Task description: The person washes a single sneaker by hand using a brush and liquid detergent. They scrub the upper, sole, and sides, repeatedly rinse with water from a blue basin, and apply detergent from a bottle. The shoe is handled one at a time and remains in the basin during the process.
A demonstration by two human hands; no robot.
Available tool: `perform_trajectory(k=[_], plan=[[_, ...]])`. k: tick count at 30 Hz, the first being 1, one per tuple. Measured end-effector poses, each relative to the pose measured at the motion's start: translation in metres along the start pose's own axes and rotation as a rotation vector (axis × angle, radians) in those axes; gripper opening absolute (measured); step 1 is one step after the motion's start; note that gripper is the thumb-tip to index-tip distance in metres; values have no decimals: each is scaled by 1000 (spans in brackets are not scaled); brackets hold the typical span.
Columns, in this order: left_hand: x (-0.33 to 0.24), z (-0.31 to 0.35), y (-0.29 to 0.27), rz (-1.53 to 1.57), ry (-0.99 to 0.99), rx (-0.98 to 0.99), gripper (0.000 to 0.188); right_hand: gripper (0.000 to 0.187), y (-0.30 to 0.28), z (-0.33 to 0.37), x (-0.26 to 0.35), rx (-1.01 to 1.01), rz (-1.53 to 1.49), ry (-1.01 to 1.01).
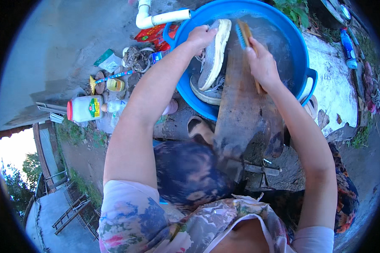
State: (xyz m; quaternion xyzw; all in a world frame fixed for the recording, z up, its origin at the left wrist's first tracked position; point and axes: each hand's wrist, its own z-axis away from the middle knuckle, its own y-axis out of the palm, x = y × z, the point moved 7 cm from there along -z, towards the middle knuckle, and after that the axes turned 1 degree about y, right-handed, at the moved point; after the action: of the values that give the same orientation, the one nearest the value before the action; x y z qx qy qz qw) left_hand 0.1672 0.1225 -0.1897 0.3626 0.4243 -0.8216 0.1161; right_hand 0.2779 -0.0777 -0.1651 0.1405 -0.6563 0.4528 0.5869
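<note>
Left hand [203,37]: your fingers are clamped on the upper end of a grey shoe [219,55] with a pale sole. The shoe stands on end over the blue tub [299,46], left of the wooden board [242,92], sole edge turned toward the brush. Whether your fingertips reach inside the opening, cannot tell.

Right hand [262,65]: fingers wrapped round the wooden back of a brush [245,34], blue bristles facing the shoe. Bristles appear just beside the sole, apart from it.

Second shoe [206,98] sits low in the tub, below the held one; contact between the two unclear.

Notes on technique (judgement): keep your left grip firm near the end, clear of the bristle path. Lay the bristles flat on the sole edge and stroke along its length, not across. If the shoe twists under pressure, brace it against the board. Go lighter on the mesh upper, since stiff bristles could fray it. Wet the brush often in the cloudy water [274,36], and turn the shoe so every side gets reached.
</note>
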Motion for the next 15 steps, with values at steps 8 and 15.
perform_trajectory(k=[8,15], plan=[[58,-13,45,675,-86,-59,40,41,36,-40,31,167,696,-160],[70,6,45,1165,-317,-128,32,43,60,3,42,471,794,-226]])
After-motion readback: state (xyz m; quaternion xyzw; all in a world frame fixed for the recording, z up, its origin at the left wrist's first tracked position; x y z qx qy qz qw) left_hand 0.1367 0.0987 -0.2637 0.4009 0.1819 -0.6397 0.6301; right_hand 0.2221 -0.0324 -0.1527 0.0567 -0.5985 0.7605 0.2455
